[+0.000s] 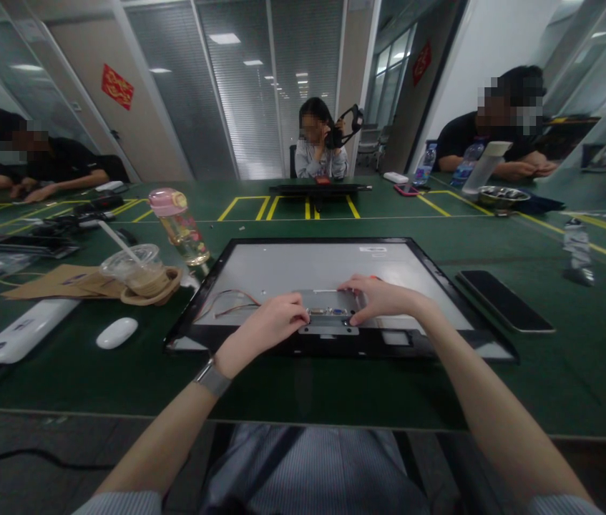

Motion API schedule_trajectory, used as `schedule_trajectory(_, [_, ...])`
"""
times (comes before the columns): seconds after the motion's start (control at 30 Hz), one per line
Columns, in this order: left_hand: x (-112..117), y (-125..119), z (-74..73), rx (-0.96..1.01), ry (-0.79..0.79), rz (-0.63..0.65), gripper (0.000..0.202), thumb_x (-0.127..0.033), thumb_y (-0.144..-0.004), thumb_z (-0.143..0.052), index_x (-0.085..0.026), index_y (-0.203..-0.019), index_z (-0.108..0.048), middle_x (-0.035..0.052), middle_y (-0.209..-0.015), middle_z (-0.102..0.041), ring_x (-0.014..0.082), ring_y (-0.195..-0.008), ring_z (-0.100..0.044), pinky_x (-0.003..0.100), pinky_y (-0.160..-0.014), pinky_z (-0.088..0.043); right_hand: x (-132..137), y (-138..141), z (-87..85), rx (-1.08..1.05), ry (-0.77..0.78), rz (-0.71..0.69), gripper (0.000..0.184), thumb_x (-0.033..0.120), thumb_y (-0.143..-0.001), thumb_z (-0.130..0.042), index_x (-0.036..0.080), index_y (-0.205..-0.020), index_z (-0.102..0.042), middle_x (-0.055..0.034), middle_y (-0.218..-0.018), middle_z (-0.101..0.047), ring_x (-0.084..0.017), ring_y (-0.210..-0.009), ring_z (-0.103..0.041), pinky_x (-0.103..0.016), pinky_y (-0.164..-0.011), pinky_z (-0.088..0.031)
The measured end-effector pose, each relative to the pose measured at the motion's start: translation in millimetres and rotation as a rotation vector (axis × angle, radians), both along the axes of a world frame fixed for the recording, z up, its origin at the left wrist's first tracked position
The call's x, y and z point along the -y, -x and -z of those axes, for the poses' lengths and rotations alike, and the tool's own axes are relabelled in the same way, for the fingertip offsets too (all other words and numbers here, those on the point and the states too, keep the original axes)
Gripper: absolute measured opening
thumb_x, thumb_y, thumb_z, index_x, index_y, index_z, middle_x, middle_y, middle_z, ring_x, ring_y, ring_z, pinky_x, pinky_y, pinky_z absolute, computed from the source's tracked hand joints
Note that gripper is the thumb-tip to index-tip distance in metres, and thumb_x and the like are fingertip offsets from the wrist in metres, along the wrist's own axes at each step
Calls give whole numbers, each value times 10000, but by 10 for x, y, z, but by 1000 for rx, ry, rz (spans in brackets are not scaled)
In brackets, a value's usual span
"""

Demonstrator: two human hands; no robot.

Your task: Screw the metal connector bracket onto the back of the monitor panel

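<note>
A monitor panel [308, 265] lies on the table before me, grey metal back up, within a black frame. Near its front edge sits a metal port bracket [329, 330] with a blue video connector [338, 312]. My left hand [273, 320], fingers pinched together, is at the bracket's left end; its fingertips partly hide what they grip. At the right end my right hand [380, 297] curves round the bracket, thumb at the front and fingers on the far side. Thin wires [232, 300] run loose over the panel's left part.
A white mouse [116, 333], a white power bank-like box [23, 332], an iced drink cup [139, 268] and a pink-lidded bottle [182, 229] stand left. On the right are a black phone [504, 300] and a metal bowl [496, 197]. Several people sit around the table.
</note>
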State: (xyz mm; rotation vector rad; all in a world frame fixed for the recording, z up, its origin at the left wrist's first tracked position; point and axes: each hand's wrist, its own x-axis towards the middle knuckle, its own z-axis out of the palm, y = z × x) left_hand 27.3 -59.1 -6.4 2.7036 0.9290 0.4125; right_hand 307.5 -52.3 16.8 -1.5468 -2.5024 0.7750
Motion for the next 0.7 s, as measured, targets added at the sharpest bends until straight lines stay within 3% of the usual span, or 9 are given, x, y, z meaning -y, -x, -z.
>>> schedule_trajectory(0.17, [-23, -37, -27, -21, 11, 32, 175, -116, -910, -567, -173, -871, -728, 40, -910, -630, 151, -793, -617, 274, -747, -489, -8, -4, 11, 12, 2, 2, 728, 367, -680, -813, 202, -1350, -580, -117, -1268, -590, -297, -1082, -603, -428, -956, -494])
schedule_trajectory(0.4, [30, -89, -24, -131, -163, 78, 209, -110, -935, -526, -162, -845, -707, 57, -916, -616, 177, -839, -595, 295, -752, -481, -3, 15, 1, 29, 2, -2, 740, 358, -687, -813, 178, -1363, -570, -125, -1263, -590, -293, -1098, -602, -419, -975, -484])
schedule_trajectory(0.53, [22, -72, -25, -120, -98, 55, 200, -108, -928, -530, -162, -852, -707, 54, -931, -631, 167, -830, -610, 286, -751, -485, 3, -7, -47, -11, 11, 3, 741, 356, -669, -828, 195, -1350, -586, -123, -1263, -626, -293, -1089, -615, -425, -965, -494])
schedule_trajectory(0.63, [8, -53, -41, -93, -17, 37, 202, -104, -921, -530, -160, -860, -714, 54, -932, -639, 161, -817, -622, 285, -755, -487, -20, -115, -99, -126, 45, 40, 635, 373, -765, -740, 217, -1359, -577, -93, -1169, -699, -249, -1023, -657, -375, -894, -530])
schedule_trajectory(0.7, [12, -48, -63, -86, 6, 30, 208, -102, -920, -526, -158, -852, -715, 56, -927, -640, 165, -828, -624, 290, -767, -489, -54, -240, -118, -121, -17, 143, 444, 375, -831, -658, 187, -1233, -662, -95, -1021, -743, -236, -904, -688, -363, -826, -544])
